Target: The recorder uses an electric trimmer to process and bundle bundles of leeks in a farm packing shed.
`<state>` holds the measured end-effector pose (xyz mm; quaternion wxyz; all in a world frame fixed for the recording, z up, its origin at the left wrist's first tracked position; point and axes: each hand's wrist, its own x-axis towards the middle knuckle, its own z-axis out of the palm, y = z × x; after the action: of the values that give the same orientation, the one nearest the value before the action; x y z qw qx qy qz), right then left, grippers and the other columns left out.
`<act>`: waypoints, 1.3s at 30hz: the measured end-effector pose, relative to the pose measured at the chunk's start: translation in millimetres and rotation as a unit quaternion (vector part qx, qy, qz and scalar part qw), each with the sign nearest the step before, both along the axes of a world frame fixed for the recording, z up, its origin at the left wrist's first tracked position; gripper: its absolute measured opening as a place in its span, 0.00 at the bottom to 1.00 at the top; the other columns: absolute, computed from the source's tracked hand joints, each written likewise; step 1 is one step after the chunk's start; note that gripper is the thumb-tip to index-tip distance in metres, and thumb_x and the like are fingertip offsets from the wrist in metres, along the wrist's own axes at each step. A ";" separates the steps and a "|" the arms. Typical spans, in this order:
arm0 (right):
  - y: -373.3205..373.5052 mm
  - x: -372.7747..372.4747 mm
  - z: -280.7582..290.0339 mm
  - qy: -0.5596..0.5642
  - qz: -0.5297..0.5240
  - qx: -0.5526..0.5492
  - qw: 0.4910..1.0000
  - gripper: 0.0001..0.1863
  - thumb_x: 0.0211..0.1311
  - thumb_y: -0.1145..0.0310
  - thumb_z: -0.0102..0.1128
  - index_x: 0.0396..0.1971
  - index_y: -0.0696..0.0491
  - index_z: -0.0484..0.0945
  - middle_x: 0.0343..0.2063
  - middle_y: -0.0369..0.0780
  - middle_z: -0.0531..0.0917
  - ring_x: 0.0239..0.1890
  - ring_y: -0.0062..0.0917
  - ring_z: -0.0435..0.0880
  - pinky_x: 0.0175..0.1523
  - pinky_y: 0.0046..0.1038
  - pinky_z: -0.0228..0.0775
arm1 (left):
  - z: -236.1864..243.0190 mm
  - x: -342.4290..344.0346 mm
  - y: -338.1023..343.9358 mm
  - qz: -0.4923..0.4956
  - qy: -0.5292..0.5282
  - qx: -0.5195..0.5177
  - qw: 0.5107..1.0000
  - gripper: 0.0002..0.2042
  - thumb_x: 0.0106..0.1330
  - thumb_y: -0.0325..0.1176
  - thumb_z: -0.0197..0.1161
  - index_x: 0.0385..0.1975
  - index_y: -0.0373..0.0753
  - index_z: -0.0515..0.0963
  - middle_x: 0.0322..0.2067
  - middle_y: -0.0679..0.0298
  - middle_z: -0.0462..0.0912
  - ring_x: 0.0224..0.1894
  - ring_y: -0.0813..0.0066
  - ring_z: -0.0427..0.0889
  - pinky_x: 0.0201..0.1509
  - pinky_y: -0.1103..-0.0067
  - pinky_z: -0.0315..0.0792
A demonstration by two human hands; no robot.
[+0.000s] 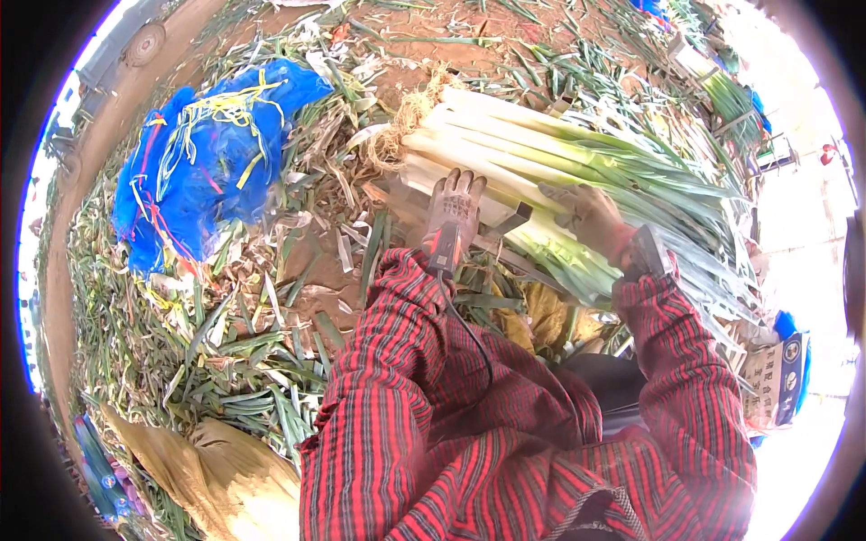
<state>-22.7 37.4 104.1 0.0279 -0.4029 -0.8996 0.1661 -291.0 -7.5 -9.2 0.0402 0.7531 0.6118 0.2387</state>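
The leeks [505,135] lie piled ahead, roots [397,135] leftward. The left grip [456,206] spreads open, apparently empty, by the white stems; the right grip [591,216] covers greener stalks, closure unclear. Even, gentle pressure should align them.

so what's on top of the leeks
The right hand is over the pale-green part of the leeks; the left hand is at the near edge of their white stalks. Whatever lies directly beneath the hands is covered, and upper stalks hide lower ones.
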 end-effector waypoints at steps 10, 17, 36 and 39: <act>-4.4 -5.8 -10.8 0.016 0.012 0.086 0.996 0.30 0.57 0.71 0.64 0.64 0.42 0.78 0.50 0.40 0.85 0.52 0.40 0.82 0.56 0.40 0.75 | 19.6 -74.0 38.2 0.144 -0.090 0.063 0.983 0.22 0.60 0.36 0.72 0.55 0.45 0.79 0.52 0.59 0.83 0.55 0.55 0.81 0.62 0.64 0.75; -10.5 -1.9 11.8 0.000 0.007 0.088 0.996 0.30 0.58 0.70 0.63 0.63 0.41 0.78 0.48 0.38 0.86 0.48 0.41 0.82 0.52 0.41 0.77 | 33.7 -128.9 87.6 -0.110 0.056 -0.046 0.991 0.18 0.63 0.38 0.69 0.54 0.48 0.82 0.54 0.61 0.83 0.58 0.60 0.79 0.65 0.66 0.72; -37.9 34.2 97.4 0.041 0.026 0.077 0.996 0.30 0.56 0.73 0.64 0.63 0.50 0.77 0.54 0.44 0.84 0.56 0.41 0.80 0.63 0.39 0.71 | 115.9 -109.5 51.8 -0.170 0.147 0.083 0.971 0.07 0.66 0.33 0.55 0.41 0.45 0.79 0.36 0.60 0.84 0.42 0.59 0.85 0.42 0.65 0.79; -43.1 35.7 91.4 0.021 0.033 0.105 0.994 0.30 0.56 0.72 0.65 0.63 0.46 0.78 0.51 0.41 0.85 0.51 0.39 0.81 0.60 0.41 0.72 | 114.0 -109.0 49.7 -0.161 0.118 0.070 0.977 0.07 0.66 0.33 0.56 0.40 0.46 0.79 0.32 0.58 0.84 0.40 0.57 0.86 0.41 0.64 0.79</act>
<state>13.0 -5.7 195.6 0.0831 -0.3643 -0.9241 0.0798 -400.0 42.3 104.8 -0.0474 0.8654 0.4650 0.1806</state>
